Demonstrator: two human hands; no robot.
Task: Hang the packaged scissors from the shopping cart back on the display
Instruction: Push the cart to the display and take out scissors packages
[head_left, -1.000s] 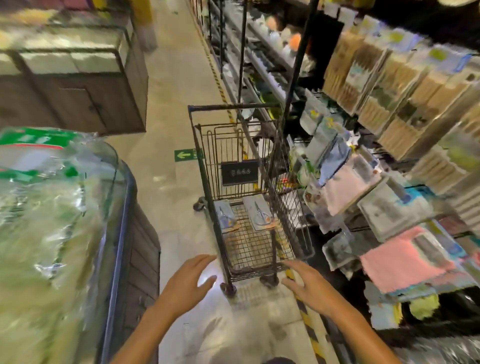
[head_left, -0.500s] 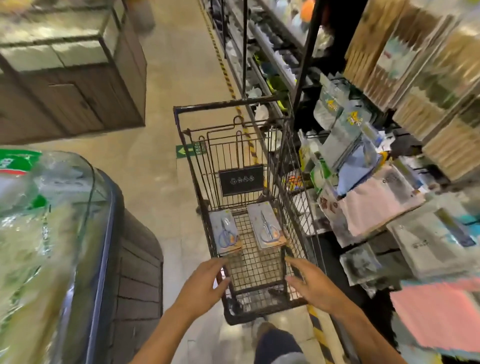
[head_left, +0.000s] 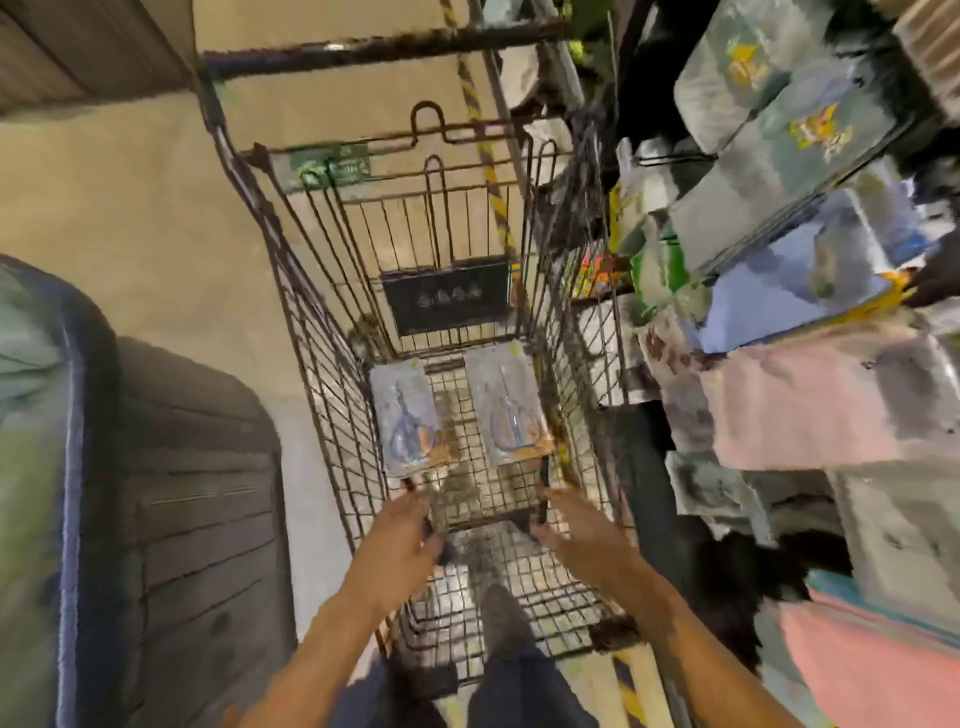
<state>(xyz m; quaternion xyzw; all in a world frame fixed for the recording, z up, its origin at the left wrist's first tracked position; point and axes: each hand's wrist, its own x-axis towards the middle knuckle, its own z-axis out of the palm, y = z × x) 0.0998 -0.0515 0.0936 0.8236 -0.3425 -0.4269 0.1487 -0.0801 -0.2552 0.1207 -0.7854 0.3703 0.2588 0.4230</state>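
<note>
A shop aisle with a pale floor (head_left: 156, 218) fills the upper left of the frame; a wire shopping cart (head_left: 322, 415) stands in the middle, a glass-fronted counter (head_left: 72, 467) curves down the left edge, and a crowded display (head_left: 779, 260) of hanging packets runs down the right side. The whole view is smeared, so fine detail is lost. Two packs of scissors lie flat on the cart's wire floor, toward its far end below a dark sign (head_left: 447, 296): the left pack (head_left: 405, 421) near the left wall, the right pack (head_left: 511, 410) near the right wall, apart from each other. The left hand (head_left: 402, 545) reaches into the near end of the cart, fingers extended and loose, holding nothing, its tips just short of the left pack; the right hand (head_left: 582, 535) does the same on the other side, also loose and empty, its fingertips near the lower edge of the right pack. The step in hand looks like the reach to pick up; to do it well, each hand would slide its fingers under a pack's near edge, since the cards lie flat on the mesh and may catch in the wires; a pinch by thumb and fingers on the card's edge should be enough, as the packs look light. It would help to lift them with the hang-hole end kept free and uppermost, ready for a peg on the right; which peg is theirs cannot be told here.
</note>
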